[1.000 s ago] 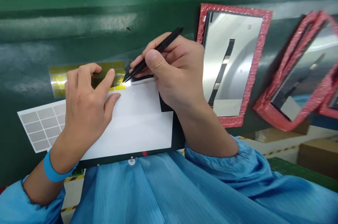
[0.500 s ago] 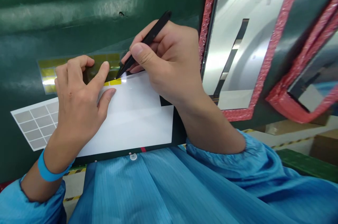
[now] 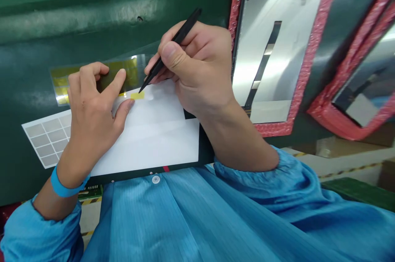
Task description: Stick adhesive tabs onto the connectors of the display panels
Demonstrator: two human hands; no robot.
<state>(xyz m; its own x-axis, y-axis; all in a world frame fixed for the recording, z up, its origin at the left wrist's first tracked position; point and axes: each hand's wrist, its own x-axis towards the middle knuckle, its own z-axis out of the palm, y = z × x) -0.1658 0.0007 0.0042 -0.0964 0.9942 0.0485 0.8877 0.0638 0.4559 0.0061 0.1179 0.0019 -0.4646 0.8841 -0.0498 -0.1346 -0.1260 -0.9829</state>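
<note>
In the head view my right hand (image 3: 197, 64) grips a slim black pointed tool (image 3: 177, 43) like a pen; whether it has one arm or two, I cannot tell. Its tip is at a small yellow label (image 3: 137, 95) on the edge of a white sheet (image 3: 154, 138). My left hand (image 3: 95, 97) lies with fingers spread over that sheet and a clear-backed strip of yellow labels (image 3: 132, 68), holding nothing. The thumb rests beside the yellow label. Grey rectangles (image 3: 47, 140) show at the sheet's left end, partly covered by my hand.
To the right, a display panel (image 3: 296, 52) with a dark flex cable lies on red bubble wrap (image 3: 296, 89). Farther right is a second wrapped panel (image 3: 364, 101). All rest on a green mat (image 3: 92, 19). Cardboard boxes (image 3: 342, 146) stand below the table edge.
The tool's tip has lifted slightly and shifted right, staying by the yellow label. The strip's right end is more exposed. The whole view has shifted a little; my left hand keeps its pose.
</note>
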